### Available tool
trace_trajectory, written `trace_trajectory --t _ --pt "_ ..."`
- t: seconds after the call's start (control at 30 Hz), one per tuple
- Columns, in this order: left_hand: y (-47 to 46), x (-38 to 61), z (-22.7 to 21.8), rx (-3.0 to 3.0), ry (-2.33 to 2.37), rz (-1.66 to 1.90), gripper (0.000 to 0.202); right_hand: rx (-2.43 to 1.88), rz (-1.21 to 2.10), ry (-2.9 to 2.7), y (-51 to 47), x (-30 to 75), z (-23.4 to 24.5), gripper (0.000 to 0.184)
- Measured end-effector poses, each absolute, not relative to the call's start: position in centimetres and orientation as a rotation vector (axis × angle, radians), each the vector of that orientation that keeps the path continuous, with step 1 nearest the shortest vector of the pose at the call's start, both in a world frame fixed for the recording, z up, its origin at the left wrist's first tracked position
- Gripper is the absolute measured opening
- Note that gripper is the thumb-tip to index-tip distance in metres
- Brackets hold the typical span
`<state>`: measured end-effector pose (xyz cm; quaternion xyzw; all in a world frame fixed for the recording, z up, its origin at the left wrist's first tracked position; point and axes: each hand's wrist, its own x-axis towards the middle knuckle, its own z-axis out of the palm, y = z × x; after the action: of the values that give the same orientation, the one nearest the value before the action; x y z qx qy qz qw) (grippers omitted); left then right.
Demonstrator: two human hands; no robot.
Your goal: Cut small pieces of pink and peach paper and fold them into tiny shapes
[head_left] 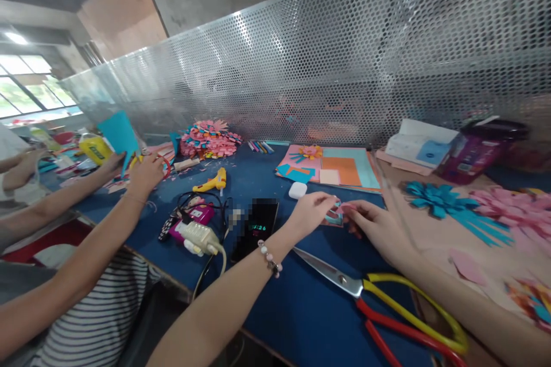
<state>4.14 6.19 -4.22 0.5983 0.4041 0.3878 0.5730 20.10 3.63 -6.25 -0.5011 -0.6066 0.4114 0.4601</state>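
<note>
My left hand and my right hand meet over the blue table, both pinching a small pink and teal paper piece between their fingertips. A bead bracelet sits on my left wrist. Scissors with red and yellow handles lie just in front of my right forearm. A phone lies left of my left hand.
A co-worker at the left cuts teal paper with scissors. A yellow glue gun, a power strip, coloured sheets, a paper-flower pile, a white earbud case and blue and pink paper flowers lie around. A perforated metal screen backs the table.
</note>
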Motion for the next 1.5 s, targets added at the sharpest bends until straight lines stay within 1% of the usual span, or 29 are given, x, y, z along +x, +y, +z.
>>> trace_trajectory --t 0.07,0.17,0.3,0.57,0.83,1.23,1.5 --pt "6.2 4.1 -4.4 1.439 0.949 0.911 0.029 -1.222 1.031 -1.490 3.6 20.0 -6.2 0.041" --pt "6.0 4.0 -4.4 1.460 0.906 0.918 0.028 -1.196 1.062 -1.473 3.7 20.1 -6.3 0.040" --pt "5.7 3.9 -4.2 1.462 0.855 0.938 0.031 -1.147 1.076 -1.463 3.8 20.4 -6.8 0.034" --pt "5.8 3.8 -4.0 1.403 0.836 0.901 0.034 -1.123 1.086 -1.444 3.9 20.5 -7.1 0.028" --pt "6.2 3.7 -4.7 1.269 0.725 0.873 0.041 -1.111 1.087 -1.410 3.7 20.4 -6.8 0.030" --pt "5.8 3.5 -4.2 1.275 0.685 0.841 0.035 -1.160 1.033 -1.449 3.5 20.4 -6.9 0.031" --pt "5.9 3.7 -4.9 1.291 0.659 0.837 0.040 -1.158 0.980 -1.488 3.1 20.0 -6.0 0.028"
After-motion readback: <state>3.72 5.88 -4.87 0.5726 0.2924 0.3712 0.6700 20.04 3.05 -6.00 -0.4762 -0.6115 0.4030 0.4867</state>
